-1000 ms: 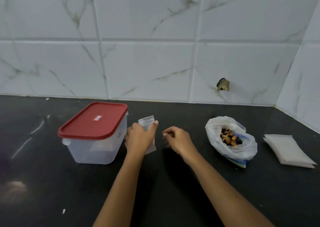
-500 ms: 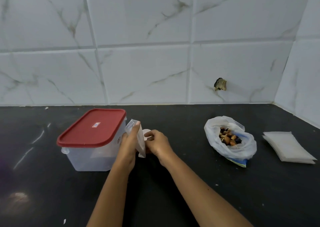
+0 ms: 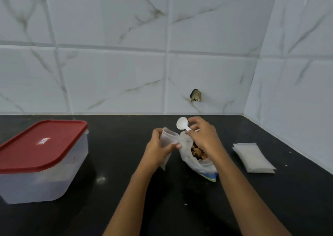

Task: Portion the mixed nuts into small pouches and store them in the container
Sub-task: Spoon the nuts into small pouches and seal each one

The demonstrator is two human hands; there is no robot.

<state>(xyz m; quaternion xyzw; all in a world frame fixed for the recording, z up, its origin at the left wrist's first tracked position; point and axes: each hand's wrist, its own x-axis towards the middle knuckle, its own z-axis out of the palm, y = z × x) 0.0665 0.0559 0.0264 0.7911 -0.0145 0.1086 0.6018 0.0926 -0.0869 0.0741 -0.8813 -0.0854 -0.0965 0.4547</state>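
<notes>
My left hand (image 3: 158,149) grips a small clear pouch (image 3: 168,138), held upright with its mouth open. Right beside it, my right hand (image 3: 203,136) pinches the handle of a white plastic spoon (image 3: 182,123), whose bowl points up and left. Under that hand lies the white plastic bag of mixed nuts (image 3: 194,154) on the black counter, partly hidden by my wrist. The clear container (image 3: 41,180) with its red lid (image 3: 39,145) on stands at the left.
A stack of empty pouches (image 3: 254,157) lies on the counter (image 3: 126,199) at the right, near the tiled corner. The tiled wall (image 3: 162,64) runs along the back, with a small broken hole (image 3: 195,95) in it.
Both hands have moved right from beside the container to the nut bag. My right hand now holds the spoon up over the bag, and the pouch's mouth stands open.
</notes>
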